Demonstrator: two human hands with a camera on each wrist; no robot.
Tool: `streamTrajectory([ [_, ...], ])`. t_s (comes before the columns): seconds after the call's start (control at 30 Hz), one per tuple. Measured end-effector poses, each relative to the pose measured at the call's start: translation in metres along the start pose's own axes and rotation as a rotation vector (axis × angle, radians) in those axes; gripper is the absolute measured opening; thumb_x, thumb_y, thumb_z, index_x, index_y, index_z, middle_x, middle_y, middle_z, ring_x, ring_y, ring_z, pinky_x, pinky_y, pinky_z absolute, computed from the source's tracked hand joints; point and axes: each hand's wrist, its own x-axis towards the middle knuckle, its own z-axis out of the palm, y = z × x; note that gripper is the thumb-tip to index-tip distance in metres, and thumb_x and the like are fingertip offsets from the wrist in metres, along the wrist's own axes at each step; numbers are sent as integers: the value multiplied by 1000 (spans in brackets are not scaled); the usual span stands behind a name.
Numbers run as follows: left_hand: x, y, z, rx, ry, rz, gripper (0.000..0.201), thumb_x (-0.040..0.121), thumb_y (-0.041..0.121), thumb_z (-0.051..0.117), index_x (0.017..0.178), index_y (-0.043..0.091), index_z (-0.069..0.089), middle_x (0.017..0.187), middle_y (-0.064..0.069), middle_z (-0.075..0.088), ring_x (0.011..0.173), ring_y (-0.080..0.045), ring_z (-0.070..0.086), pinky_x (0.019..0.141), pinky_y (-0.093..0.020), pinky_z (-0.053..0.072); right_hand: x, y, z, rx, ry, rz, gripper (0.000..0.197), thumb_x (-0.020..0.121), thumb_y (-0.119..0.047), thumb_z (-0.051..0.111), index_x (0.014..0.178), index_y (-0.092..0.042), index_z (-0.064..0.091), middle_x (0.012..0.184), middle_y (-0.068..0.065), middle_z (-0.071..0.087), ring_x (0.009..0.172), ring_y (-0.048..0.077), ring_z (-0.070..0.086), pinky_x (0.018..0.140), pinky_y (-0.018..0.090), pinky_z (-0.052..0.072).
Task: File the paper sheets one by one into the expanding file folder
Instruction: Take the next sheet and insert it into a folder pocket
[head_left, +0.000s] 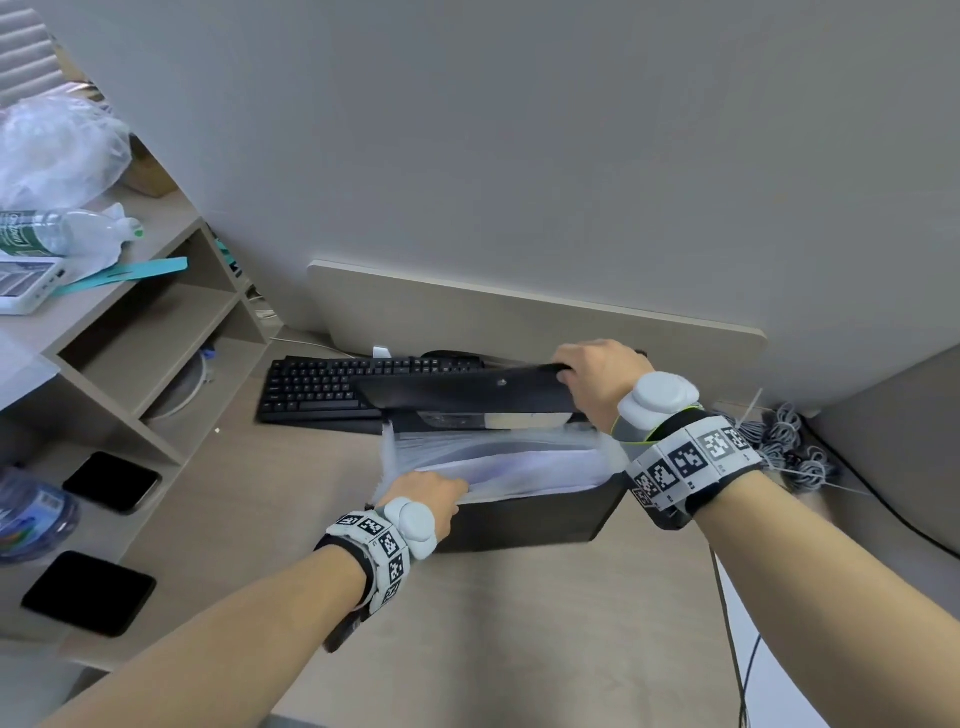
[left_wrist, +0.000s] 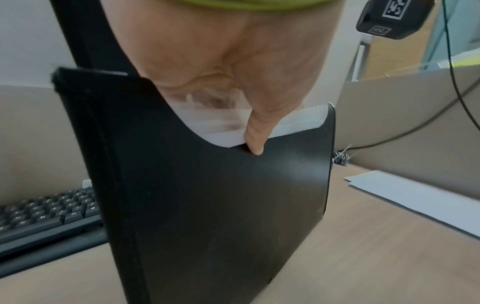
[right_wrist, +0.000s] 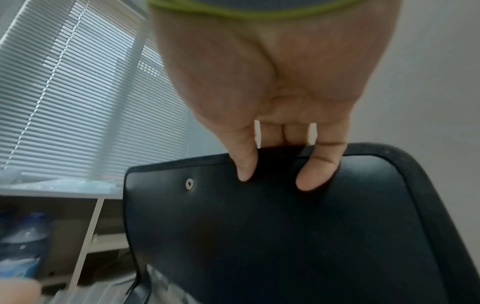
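A black expanding file folder (head_left: 530, 512) stands upright on the desk with its pockets spread. White paper sheets (head_left: 524, 467) sit between the translucent dividers. My left hand (head_left: 428, 496) grips the near front panel (left_wrist: 221, 205), thumb outside and fingers inside among the sheets (left_wrist: 223, 125). My right hand (head_left: 592, 382) holds the folder's black flap (head_left: 467, 392) up at the back, fingers curled over its top edge (right_wrist: 259, 162). A metal snap (right_wrist: 190, 183) shows on the flap.
A black keyboard (head_left: 322, 389) lies just behind the folder. More white sheets (left_wrist: 415, 197) lie on the desk to the right, near cables (head_left: 789, 447). A shelf unit (head_left: 156, 332) with bottles and two dark phones (head_left: 111, 480) stands at the left.
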Motion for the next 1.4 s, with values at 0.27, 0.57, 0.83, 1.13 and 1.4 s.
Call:
streamTrajectory([
  [0.27, -8, -6, -6, -42, -165, -69, 19, 86, 25, 50, 102, 19, 58, 101, -4, 63, 79, -24, 55, 65, -31, 44, 2, 5, 23, 104, -88, 88, 16, 93, -26, 45, 102, -30, 58, 95, 5, 64, 86, 35, 61, 67, 32, 46],
  [0.57, 11, -26, 45, 20, -165, -79, 30, 88, 25, 50, 117, 18, 54, 108, -3, 64, 97, -23, 61, 73, -30, 42, -13, 7, 148, 342, -270, 250, 18, 91, -17, 51, 102, -24, 65, 102, 10, 68, 92, 33, 62, 83, 40, 53],
  [0.83, 47, -3, 79, -109, -109, -36, 42, 94, 42, 45, 129, 19, 46, 126, -2, 57, 114, -26, 53, 92, -38, 45, -51, 24, 190, 567, -174, 295, 15, 90, -14, 53, 99, -20, 64, 89, 3, 70, 83, 25, 63, 78, 34, 51],
  [1.13, 86, 138, 76, -306, -192, 4, 29, 95, 36, 48, 90, 13, 65, 95, -5, 67, 90, -26, 63, 69, -31, 46, -152, 154, 205, 524, -126, 578, 14, 91, -26, 57, 101, -21, 65, 99, 5, 69, 93, 28, 62, 83, 34, 49],
  [1.4, 119, 292, 84, -451, -268, -55, 23, 88, 40, 53, 74, 22, 59, 83, 0, 68, 80, -24, 64, 73, -31, 50, -262, 283, 239, 583, -217, 787, 22, 93, -29, 51, 110, -19, 62, 108, 3, 67, 98, 27, 61, 84, 33, 48],
])
